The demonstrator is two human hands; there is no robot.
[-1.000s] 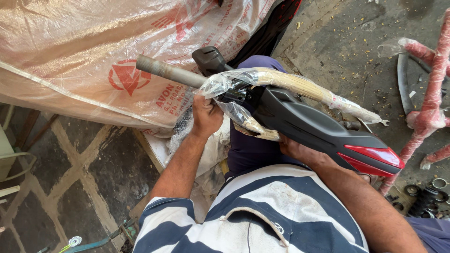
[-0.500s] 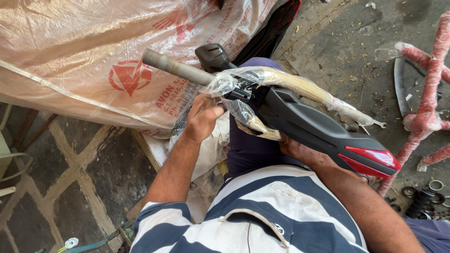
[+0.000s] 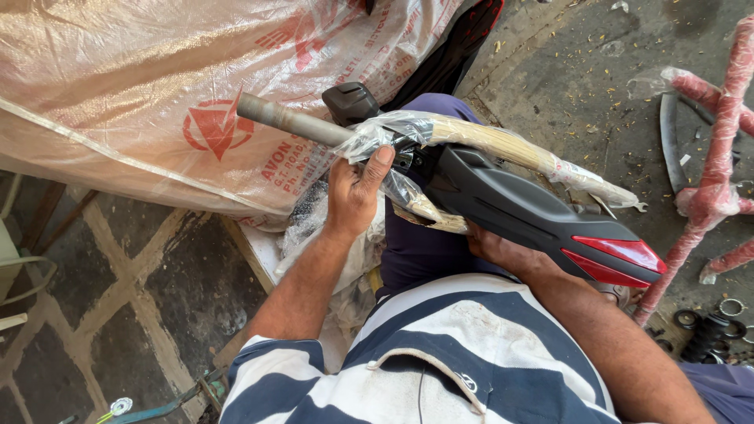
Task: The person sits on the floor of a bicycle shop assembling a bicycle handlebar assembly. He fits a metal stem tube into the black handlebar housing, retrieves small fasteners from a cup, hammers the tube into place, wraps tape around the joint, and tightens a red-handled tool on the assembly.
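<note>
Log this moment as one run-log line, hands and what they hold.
left hand: gripping plastic wrap on handlebar tube | right hand: under black panel, supporting | red tail light: facing right

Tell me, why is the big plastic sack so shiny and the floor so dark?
In the head view, daylight glares off the plastic sack and the clear wrap by the left hand; the tiled floor lies in shade; everything looks sharp.

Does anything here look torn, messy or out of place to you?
The clear plastic wrap around the handlebar part is torn and bunched where the left hand grips it, with loose shreds hanging below. Small debris is scattered on the ground. Nothing looks broken.
</note>
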